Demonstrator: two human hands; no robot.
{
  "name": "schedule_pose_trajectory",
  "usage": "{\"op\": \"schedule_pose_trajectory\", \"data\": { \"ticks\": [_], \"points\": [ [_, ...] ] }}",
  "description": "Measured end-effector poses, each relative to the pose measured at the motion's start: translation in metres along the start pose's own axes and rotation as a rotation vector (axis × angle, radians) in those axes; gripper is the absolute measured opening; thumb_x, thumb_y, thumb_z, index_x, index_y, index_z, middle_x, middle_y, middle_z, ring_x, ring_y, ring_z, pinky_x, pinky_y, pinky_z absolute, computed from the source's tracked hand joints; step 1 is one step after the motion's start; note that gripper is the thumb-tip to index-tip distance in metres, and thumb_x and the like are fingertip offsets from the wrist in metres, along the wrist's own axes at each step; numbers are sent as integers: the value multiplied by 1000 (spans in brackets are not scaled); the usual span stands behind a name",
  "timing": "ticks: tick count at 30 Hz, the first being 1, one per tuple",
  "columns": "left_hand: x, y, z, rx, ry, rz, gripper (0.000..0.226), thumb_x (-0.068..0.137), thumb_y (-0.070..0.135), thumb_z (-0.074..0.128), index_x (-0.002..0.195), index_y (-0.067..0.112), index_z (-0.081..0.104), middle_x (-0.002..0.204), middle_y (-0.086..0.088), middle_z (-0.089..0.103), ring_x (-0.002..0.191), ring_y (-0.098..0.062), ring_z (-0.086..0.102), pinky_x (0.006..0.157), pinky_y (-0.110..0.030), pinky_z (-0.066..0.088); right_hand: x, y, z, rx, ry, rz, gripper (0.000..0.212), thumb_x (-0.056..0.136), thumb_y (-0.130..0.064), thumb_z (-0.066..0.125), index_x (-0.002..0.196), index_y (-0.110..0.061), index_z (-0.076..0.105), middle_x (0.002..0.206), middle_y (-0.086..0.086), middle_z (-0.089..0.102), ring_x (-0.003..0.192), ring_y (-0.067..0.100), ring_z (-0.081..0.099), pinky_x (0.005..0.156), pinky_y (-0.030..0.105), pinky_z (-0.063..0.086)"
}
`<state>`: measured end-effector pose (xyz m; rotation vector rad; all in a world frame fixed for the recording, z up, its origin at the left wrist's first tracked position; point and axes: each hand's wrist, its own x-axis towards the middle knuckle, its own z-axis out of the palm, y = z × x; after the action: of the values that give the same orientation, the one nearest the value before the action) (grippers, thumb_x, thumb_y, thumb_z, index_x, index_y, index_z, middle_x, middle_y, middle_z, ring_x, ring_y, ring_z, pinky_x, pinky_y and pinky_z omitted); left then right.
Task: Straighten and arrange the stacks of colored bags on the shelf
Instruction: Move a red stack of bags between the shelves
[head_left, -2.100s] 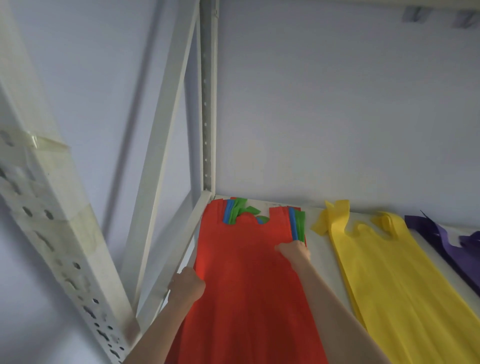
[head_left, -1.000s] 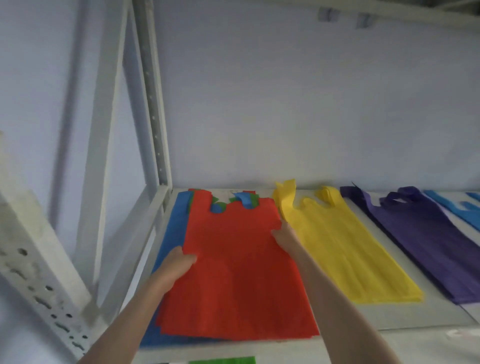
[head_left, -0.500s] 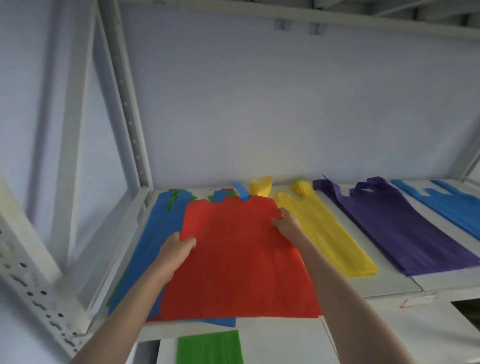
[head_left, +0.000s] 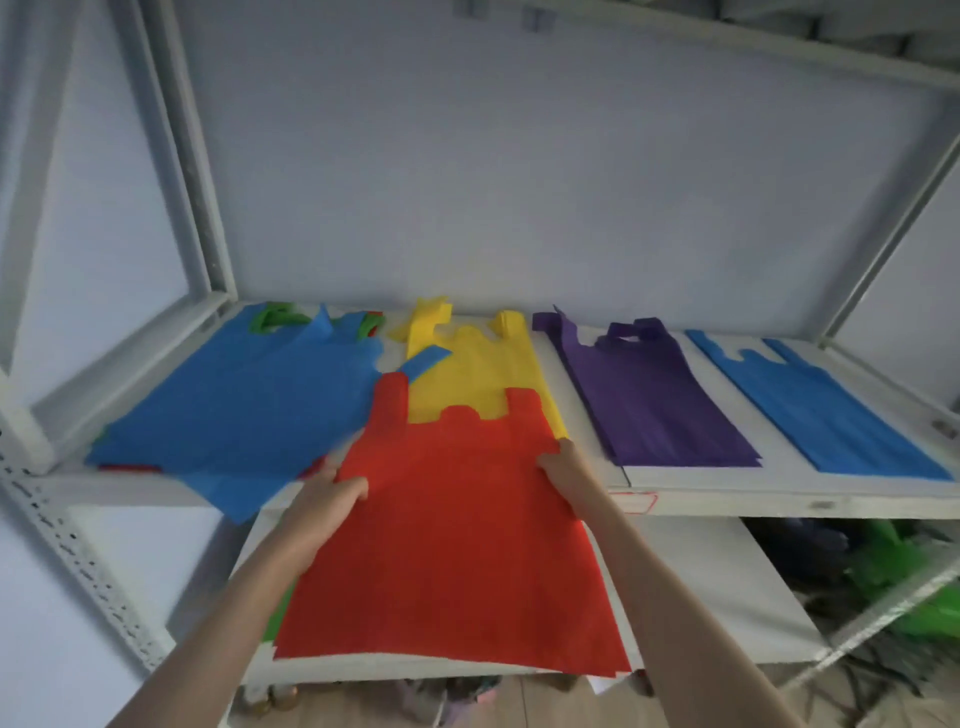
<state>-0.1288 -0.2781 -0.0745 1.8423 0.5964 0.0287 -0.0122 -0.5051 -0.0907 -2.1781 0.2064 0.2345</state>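
The flat red fabric bag (head_left: 452, 530), earlier atop the mixed blue stack (head_left: 244, 410) at the frame's left, now hangs centre-frame off the white metal shelf (head_left: 727, 499), overlapping the yellow stack (head_left: 467, 374). Left hand (head_left: 327, 499) and right hand (head_left: 563, 465) pinch its side edges; resorting looks underway.

Two hands are in view, the left hand (head_left: 326, 496) and the right hand (head_left: 563, 460), and between them they hold one stack of red bags (head_left: 452, 540). On the shelf (head_left: 727, 499) lie four more stacks or piles of bags: one blue pile (head_left: 244, 410) at the left with green handles (head_left: 272, 317) showing beneath it, one yellow stack (head_left: 470, 374), one purple stack (head_left: 649, 400) and one blue stack (head_left: 810, 410) at the right. One lower shelf (head_left: 706, 587) shows below, with one heap of green bags (head_left: 893, 566) beside it.
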Motion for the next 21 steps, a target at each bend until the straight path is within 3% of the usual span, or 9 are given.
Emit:
{"op": "schedule_pose_trajectory", "data": {
  "ticks": [2, 4, 8, 10, 12, 15, 21],
  "points": [
    [-22, -17, 16, -13, -23, -62, 20, 52, 23, 48, 68, 11, 54, 62, -6, 53, 57, -21, 49, 55, -26, 34, -10, 30, -5, -6, -11, 45, 38, 87, -8, 49, 122, 5, 48, 111, 21, 59, 91, 26, 54, 70, 27, 35],
    [-40, -34, 31, -43, -57, -95, 18, 49, 19, 43, 63, 14, 52, 60, -8, 51, 55, -20, 46, 54, -25, 33, -17, 56, -3, 19, -40, 90, 37, 87, -7, 49, 121, 8, 48, 105, 19, 56, 97, 29, 55, 72, 29, 37],
    [-53, -72, 50, -19, -87, -185, 12, 52, 19, 46, 63, 15, 50, 60, -7, 46, 53, -18, 42, 53, -25, 30, -25, 108, 13, 48, -74, 185, 44, 79, -14, 52, 117, 8, 51, 97, 19, 60, 87, 27, 58, 79, 41, 49],
    [-51, -92, 56, -9, -92, -235, 7, 60, 18, 51, 64, 14, 48, 62, -7, 46, 56, -19, 42, 57, -26, 31, -27, 128, 22, 27, -74, 229, 36, 83, -9, 51, 115, 9, 52, 86, 16, 58, 77, 25, 55, 70, 37, 45],
    [-47, -113, 64, 0, -110, -288, 7, 63, 18, 53, 66, 14, 48, 62, -6, 47, 57, -19, 44, 59, -26, 33, -29, 146, 32, -25, -86, 268, 33, 87, -7, 49, 116, 8, 52, 95, 20, 59, 82, 23, 51, 69, 31, 39],
    [-36, -148, 77, 5, -133, -395, 4, 75, 12, 55, 76, 12, 51, 71, -4, 53, 63, -17, 49, 57, -25, 35, -24, 170, 49, -78, -109, 338, 31, 89, -7, 49, 117, 7, 52, 106, 24, 59, 86, 22, 48, 70, 27, 33],
    [33, -207, 107, 11, -181, -501, 19, 84, 6, 48, 102, 5, 53, 91, -12, 61, 82, -25, 59, 73, -32, 46, 28, 208, 95, -36, -90, 394, 34, 87, -4, 50, 119, 5, 53, 113, 26, 62, 89, 27, 53, 71, 28, 35]
  ]
}}
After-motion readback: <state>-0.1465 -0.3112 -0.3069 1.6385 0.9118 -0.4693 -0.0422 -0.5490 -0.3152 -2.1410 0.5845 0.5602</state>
